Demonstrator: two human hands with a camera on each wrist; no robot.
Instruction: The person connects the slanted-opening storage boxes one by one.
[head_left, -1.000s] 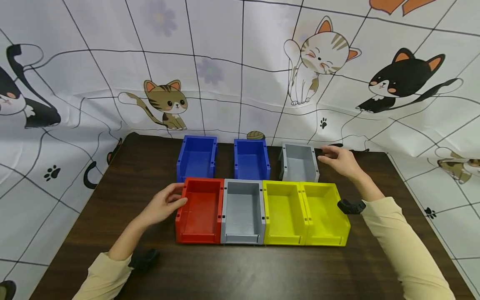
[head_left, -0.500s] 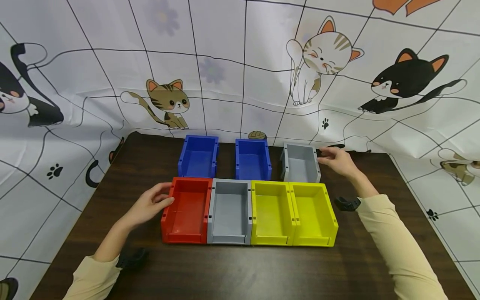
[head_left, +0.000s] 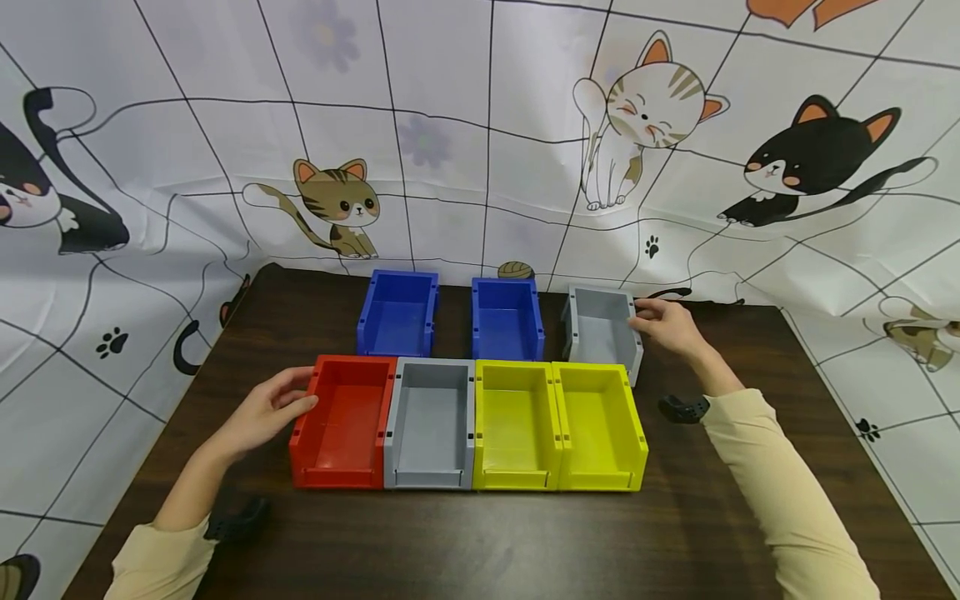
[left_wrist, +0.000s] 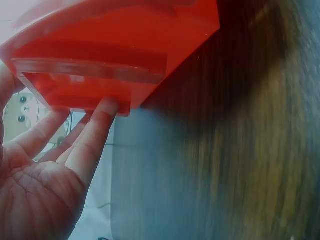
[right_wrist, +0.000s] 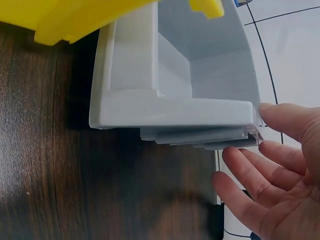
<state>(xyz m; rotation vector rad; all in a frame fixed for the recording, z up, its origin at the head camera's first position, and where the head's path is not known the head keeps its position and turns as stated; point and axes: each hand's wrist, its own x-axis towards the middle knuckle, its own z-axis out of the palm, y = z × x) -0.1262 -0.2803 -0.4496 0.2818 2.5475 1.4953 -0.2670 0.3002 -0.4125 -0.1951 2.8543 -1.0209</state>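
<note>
My left hand (head_left: 258, 412) holds the left side of a red storage bin (head_left: 337, 477), thumb at the rim. In the left wrist view its fingers (left_wrist: 87, 142) reach under the lip of the outer wall. The red bin stands at the left end of a row with a grey bin (head_left: 427, 479) and two yellow bins (head_left: 517, 481). At the back right, my right hand (head_left: 671, 327) grips the right rim of a second grey bin (head_left: 603, 329). The right wrist view has the thumb (right_wrist: 280, 117) on that rim, with fingertips below the outer lip.
Two blue bins (head_left: 397, 321) stand apart at the back of the dark wooden table (head_left: 480, 550). The back grey bin's front lies close behind the right yellow bin. A white cloth (head_left: 450, 167) printed with cats hangs behind and at the sides.
The front row of bins has slid left together with my left hand. My right hand has closed in on the back grey bin, its thumb now over the rim. The blue bins stay put.
</note>
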